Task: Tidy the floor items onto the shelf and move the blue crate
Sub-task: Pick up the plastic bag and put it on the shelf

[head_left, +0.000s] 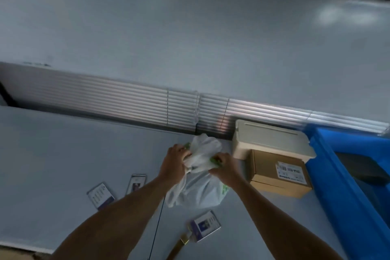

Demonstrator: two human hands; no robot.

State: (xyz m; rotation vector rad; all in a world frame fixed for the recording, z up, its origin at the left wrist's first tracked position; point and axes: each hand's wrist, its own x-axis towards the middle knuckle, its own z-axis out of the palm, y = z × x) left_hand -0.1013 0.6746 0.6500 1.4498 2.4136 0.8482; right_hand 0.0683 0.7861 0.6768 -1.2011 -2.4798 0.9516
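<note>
Both hands grip white plastic bag [197, 188] at neck: left hand [175, 164], right hand [223, 168], fingers closed on film. Lift evenly, clear cardboard box [278, 177].

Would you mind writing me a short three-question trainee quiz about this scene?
1. True or false: both hands grip the white bag.
2. How many badge cards lie near the bag? A) one B) three C) five
3. What rests partly on the cardboard box?

Key: 1 true: left hand, right hand. 2 B. 3 the cream case, beside the blue crate.
</note>
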